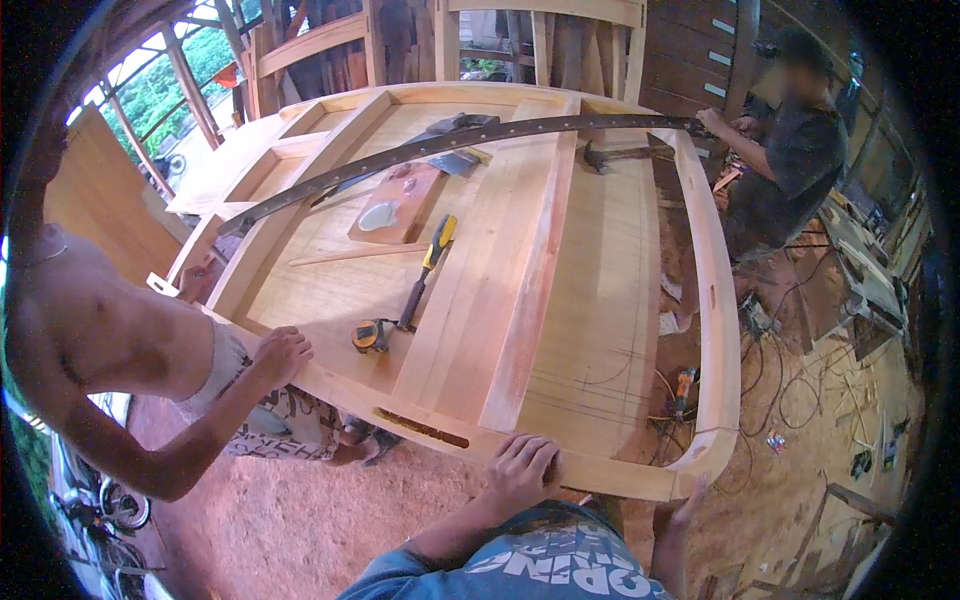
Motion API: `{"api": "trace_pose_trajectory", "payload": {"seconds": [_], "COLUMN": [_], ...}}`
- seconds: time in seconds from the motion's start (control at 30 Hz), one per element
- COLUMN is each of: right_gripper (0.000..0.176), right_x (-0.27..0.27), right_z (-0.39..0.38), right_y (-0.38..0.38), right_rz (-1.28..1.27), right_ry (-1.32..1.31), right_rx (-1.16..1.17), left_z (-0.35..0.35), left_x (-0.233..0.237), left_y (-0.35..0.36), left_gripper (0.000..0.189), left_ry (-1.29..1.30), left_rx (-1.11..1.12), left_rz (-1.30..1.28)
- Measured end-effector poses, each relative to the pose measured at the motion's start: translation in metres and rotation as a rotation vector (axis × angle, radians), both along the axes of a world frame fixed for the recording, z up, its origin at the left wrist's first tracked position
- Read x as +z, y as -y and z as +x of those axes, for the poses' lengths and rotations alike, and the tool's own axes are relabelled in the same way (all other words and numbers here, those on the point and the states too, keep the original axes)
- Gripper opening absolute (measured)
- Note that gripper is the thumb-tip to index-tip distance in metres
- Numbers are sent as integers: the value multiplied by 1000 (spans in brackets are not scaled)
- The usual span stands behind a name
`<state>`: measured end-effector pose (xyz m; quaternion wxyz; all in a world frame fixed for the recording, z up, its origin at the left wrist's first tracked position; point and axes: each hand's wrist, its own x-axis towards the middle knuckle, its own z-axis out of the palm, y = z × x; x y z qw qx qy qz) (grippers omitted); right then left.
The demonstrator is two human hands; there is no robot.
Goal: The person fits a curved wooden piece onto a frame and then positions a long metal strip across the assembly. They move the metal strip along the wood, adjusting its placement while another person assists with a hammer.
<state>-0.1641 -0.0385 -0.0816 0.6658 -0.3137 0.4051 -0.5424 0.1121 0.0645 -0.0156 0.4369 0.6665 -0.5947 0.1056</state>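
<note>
A large wooden frame [600, 466] with a curved far side lies in front of me, with boards and cross rails inside it. My left hand [525, 466] is closed over its near rail, fingers curled across the top edge. At the near right rounded corner, my right hand [686, 512] grips the frame from the outside; most of its fingers are hidden. Left of my left hand, a dark slot [420, 427] is cut into the near rail. On the boards lie a yellow-black tape measure [370, 337] and a tool with a yellow-black handle [436, 243].
A long dark strip with holes [410, 152] spans the frame; a person [785, 150] at right holds its end. Another person's hand [283, 356] rests on the left rail. A hammer [622, 155], a saw [455, 162] and a reddish board [405, 200] lie inside. Cables [775, 370] cross the floor.
</note>
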Motion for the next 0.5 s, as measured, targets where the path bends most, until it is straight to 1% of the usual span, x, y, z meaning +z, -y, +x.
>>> {"api": "trace_pose_trajectory", "payload": {"seconds": [0.17, 0.2, 0.27, 0.3, 0.37, 0.47, 0.5], "right_gripper": [72, 73, 71, 70, 68, 64, 64], "right_x": [-5, -5, -17, -38, -50, -37, -40], "right_z": [-3, 0, -12, -23, -38, -31, -34], "right_y": [-1, -3, -3, 1, 0, 3, 2], "right_rz": [-138, -122, -5, 0, 5, 16, 57], "right_ry": [32, 38, 30, 17, 14, 49, 43], "right_rx": [122, 110, 43, 49, 66, 136, 97], "left_z": [0, 0, 0, -1, -1, -3, -5], "left_x": [-3, -2, 1, 0, -4, -1, 0], "left_y": [0, -1, -2, -2, -2, -1, -1], "left_gripper": [19, 19, 20, 20, 20, 21, 21], "left_ry": [-2, -2, -7, 2, 22, 49, 50], "left_rx": [1, 2, -23, -18, -10, 22, 25], "left_rz": [10, 21, 41, 44, 45, 59, 53]}}
